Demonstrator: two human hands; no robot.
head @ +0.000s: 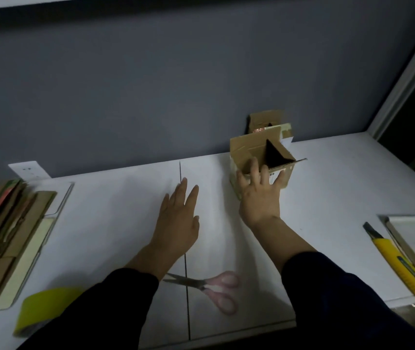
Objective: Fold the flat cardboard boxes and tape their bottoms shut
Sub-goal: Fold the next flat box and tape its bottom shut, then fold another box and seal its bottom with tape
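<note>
A person's right hand [259, 195] lies splayed against the near face of a folded cardboard box [245, 154] standing upright on the white bench [327, 198]. Its top flaps are open, and a second box [264, 120] stands just behind it by the wall. The grip is wide: fingers straight and spread, pressing on the cardboard rather than curling round it. The left hand [180, 218] rests flat on the bench to the left of the box, fingers straight, holding nothing.

This box appears finished and set aside. If so, the next move turns on the stack of flat cardboard [7, 223] far to the left, well apart from both hands, its long axis running away from the person. The left hand is plainly the nearer, with bare bench between it and the stack. The yellow-green tape roll [47, 304] sits at the near left edge beside the left sleeve. The pink-handled scissors [209, 286] lie between the forearms.
</note>
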